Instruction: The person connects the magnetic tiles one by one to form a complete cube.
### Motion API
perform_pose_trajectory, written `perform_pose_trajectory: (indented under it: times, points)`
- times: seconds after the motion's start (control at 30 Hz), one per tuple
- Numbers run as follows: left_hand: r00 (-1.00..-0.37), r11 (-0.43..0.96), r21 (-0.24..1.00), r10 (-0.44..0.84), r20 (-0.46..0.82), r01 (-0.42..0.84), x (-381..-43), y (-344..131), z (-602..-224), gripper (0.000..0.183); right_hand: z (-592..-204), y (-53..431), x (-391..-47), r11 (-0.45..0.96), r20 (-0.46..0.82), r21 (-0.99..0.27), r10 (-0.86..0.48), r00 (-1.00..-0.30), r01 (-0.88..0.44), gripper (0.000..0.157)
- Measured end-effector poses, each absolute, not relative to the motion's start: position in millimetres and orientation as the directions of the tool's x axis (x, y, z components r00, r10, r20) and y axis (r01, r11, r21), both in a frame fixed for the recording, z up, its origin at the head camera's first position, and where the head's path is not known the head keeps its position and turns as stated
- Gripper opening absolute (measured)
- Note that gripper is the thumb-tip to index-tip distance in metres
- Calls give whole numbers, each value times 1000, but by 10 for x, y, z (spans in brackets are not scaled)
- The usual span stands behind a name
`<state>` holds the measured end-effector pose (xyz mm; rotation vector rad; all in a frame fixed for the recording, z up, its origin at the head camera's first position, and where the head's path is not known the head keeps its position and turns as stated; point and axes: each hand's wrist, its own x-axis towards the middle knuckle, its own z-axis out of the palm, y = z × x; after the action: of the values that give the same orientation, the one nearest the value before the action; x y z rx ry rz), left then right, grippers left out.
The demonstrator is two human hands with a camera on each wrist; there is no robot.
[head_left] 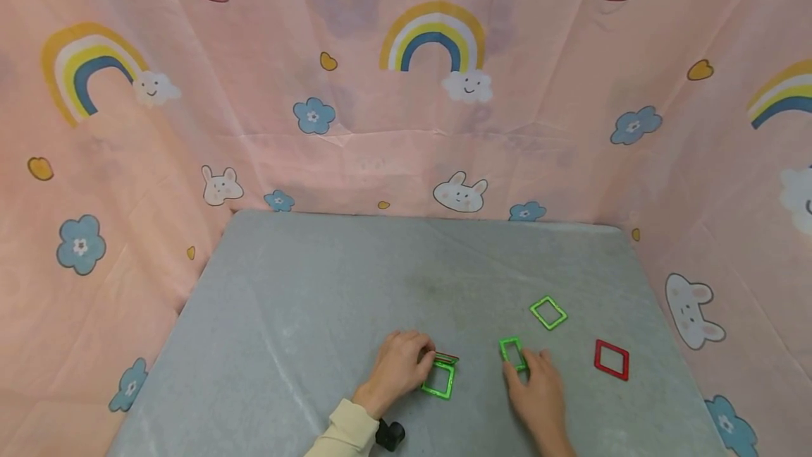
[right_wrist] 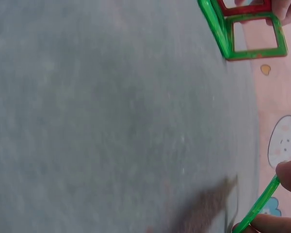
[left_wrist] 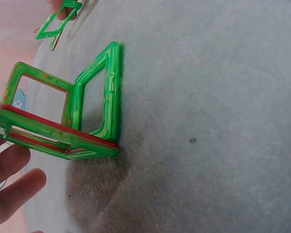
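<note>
In the head view my left hand (head_left: 401, 362) holds a small joined group of open square magnetic tiles. One green tile (left_wrist: 114, 92) of this group lies flat on the table; another green tile (left_wrist: 43, 75) and a red tile (left_wrist: 53, 127) stand up from it, with the left fingers (left_wrist: 19, 191) at their outer edge. To the right, my right hand (head_left: 539, 386) pinches a separate green tile (right_wrist: 258, 206) by its edges, thumb and fingers on opposite sides. That tile is tilted close over the table, and part of it is hidden behind the fingers.
A loose green tile (head_left: 540, 302) lies beyond the right hand, and a loose red tile (head_left: 612, 346) farther right. All rest on a grey cloth-covered table (head_left: 304, 281), bounded by a pink printed curtain (head_left: 355, 168). A black device (head_left: 390, 435) sits at the left wrist.
</note>
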<state>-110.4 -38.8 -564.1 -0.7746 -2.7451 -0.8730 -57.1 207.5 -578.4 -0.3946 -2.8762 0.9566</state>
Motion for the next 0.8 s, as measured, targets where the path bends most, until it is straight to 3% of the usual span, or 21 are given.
perform_pose_trajectory:
  times: [0.2,0.43,0.8]
  points:
    - [-853,690,501,428,299,522,-1104,-383,-5636,6,-5779,1975,-548,765,-19,-599,280,-960,235,46]
    - [-855,696,497,423,301,519,-1109,-393,-5645,6,-5742,1885,-568,732,-141,-599,302,-943,324,51]
    - [-849,693,492,431,304,528,-1115,-393,-5637,6,-5741,1794,-560,712,-154,-625,288,-945,319,50]
